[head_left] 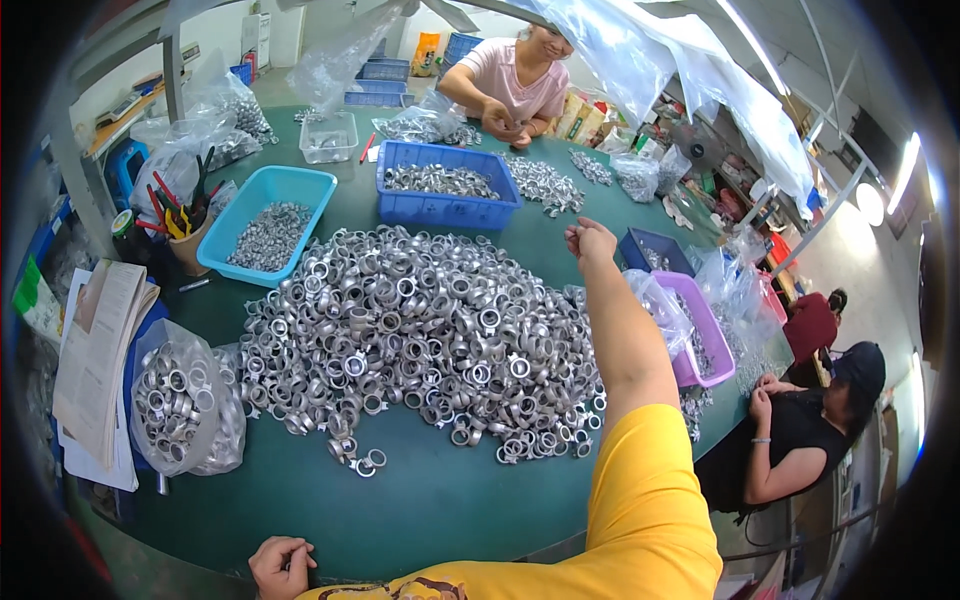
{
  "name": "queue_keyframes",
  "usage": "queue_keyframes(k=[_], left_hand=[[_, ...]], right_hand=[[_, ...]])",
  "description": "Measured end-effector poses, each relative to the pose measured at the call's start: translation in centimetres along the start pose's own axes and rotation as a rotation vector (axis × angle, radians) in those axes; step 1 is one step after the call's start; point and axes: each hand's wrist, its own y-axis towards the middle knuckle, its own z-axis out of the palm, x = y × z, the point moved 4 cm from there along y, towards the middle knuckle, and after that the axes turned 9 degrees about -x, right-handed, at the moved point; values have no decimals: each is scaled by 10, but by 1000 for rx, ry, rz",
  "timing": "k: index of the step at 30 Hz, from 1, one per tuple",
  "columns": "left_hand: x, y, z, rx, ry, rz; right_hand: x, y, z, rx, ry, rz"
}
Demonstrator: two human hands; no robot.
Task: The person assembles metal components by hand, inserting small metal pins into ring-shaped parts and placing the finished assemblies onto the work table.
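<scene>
My right hand (590, 241) reaches far across the green table, past the right end of a big heap of silver metal rings (400, 330). Its fingers are curled closed, and whatever they may hold is hidden. Nearest to it are a small dark blue bin (632, 252) on its right and a spread of small metal parts (543, 186) beyond. Down at the near table edge, on the left, my left hand (282, 567) rests in a loose fist with nothing visible in it. The rings have small lugs, and several lie loose in front of the heap.
Behind the heap stand a blue basket (450, 212), a turquoise basket (222, 240) and a clear box (330, 140). A bag of rings (185, 400) and papers (100, 360) lie left; a purple basket (700, 375) stands right. One person (515, 85) works opposite, another (800, 440) at right.
</scene>
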Motion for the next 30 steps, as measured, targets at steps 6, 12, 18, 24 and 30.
queue_keyframes(k=[6, 12, 18, 24, 30], left_hand=[[-4, 3, 1, 20, 48, -17], [14, -3, 6, -30, 30, -145], [12, -2, 6, -27, 46, -104], [8, -2, 5, -27, 29, -90], [8, -2, 4, -25, 36, -79]], right_hand=[[10, -29, -40, -67, 69, -11], [27, -63, -47, 125, 19, -27], [25, -101, 3, 265, -197, -187], [28, -134, 76, 400, -482, -736], [17, -145, 107, 466, -808, -694]])
